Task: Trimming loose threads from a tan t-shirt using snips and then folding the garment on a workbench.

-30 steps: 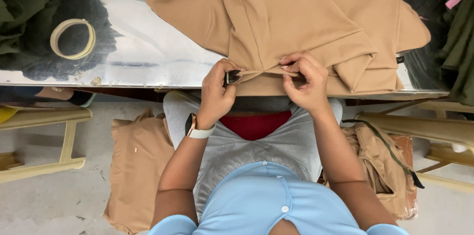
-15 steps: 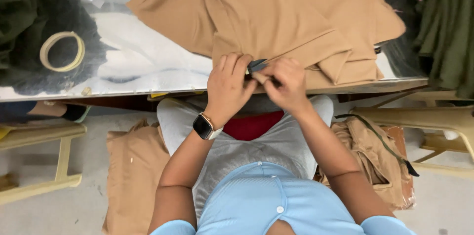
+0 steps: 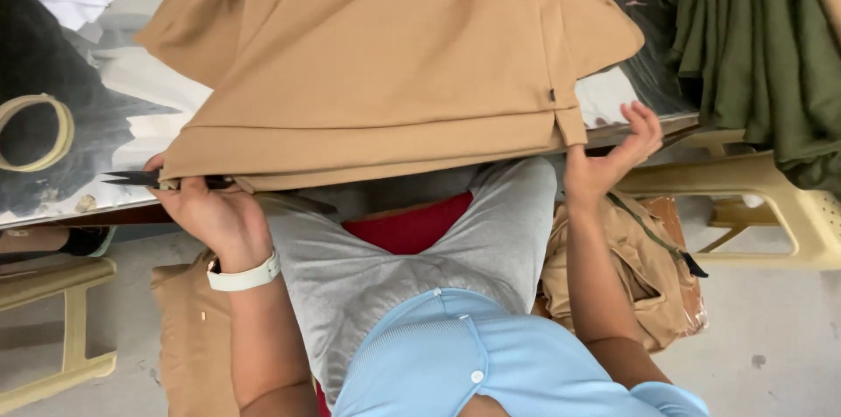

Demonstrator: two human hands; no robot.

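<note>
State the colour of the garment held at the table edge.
Tan garment, seen in the head view.

One head-worn camera looks steeply down, close over the table [image 3: 131, 84] edge.
</note>
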